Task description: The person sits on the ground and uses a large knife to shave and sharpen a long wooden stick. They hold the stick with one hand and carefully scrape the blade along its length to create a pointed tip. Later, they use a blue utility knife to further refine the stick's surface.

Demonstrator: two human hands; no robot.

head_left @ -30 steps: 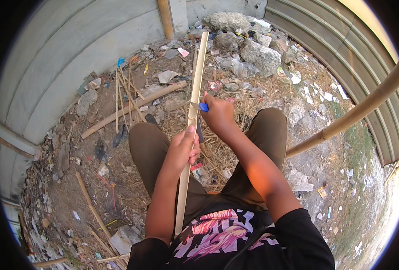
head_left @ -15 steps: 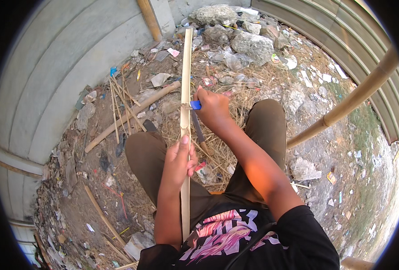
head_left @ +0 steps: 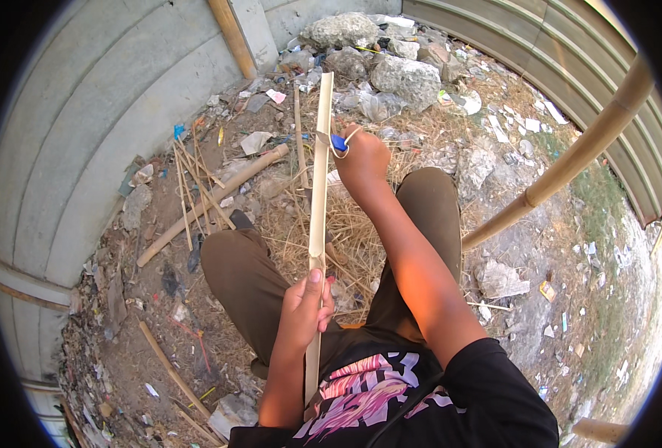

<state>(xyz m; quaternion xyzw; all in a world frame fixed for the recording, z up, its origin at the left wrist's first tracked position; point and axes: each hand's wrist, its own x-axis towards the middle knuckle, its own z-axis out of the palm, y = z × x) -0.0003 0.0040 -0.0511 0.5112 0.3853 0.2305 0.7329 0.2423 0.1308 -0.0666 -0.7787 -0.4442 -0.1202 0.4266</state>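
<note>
A long split bamboo piece (head_left: 320, 187), pale and hollowed like a trough, stretches from my torso out over the ground between my knees. My left hand (head_left: 305, 310) is wrapped round its nearer part just below a node, thumb on top. In my right hand (head_left: 364, 160) is a small knife (head_left: 337, 142) with a blue handle. Its blade lies across the inner face of the bamboo toward the far end. A thin pale curl of shaving (head_left: 352, 133) loops beside the knife and my fingers.
Thin bamboo strips (head_left: 189, 187) and a bamboo pole (head_left: 219, 203) lie at the left. A thick bamboo pole (head_left: 555, 175) slants across the right. Rocks (head_left: 405, 81) lie at the back, among litter and dry straw. A concrete wall (head_left: 122, 97) and corrugated metal sheeting (head_left: 540, 45) enclose the spot.
My right hand and the knife have moved away from me along the bamboo, and a curled shaving now shows. My left hand and the bamboo have shifted slightly nearer me and to the right.
</note>
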